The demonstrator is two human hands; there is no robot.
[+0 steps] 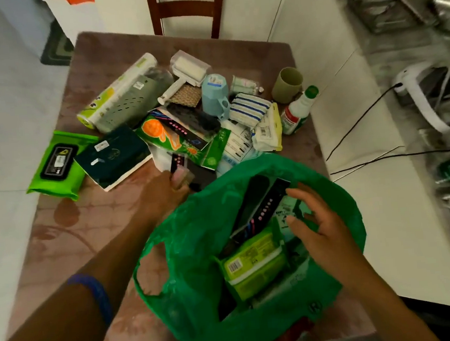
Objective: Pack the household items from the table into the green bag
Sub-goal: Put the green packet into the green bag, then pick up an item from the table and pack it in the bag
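Note:
The green bag (pixel 198 254) stands open at the near edge of the table (pixel 69 233). Inside it lie a yellow-green wipes pack (pixel 254 265) and a dark toothbrush pack (pixel 262 210). My right hand (pixel 321 224) hovers over the bag's mouth with fingers spread and holds nothing. My left hand (pixel 166 191) reaches past the bag's far left edge and grips a small dark toothbrush pack (pixel 177 165) at the foot of the pile. Its fingers are partly hidden by the bag.
The pile holds a green wipes pack (pixel 54 166), a dark green box (pixel 111 155), a lint roller (pixel 182 73), a blue cup holder (pixel 214 95), striped cloths (pixel 249 108), a green cup (pixel 287 83) and a spray bottle (pixel 297 112). A chair (pixel 185 8) stands beyond the table; cables (pixel 358 123) lie right.

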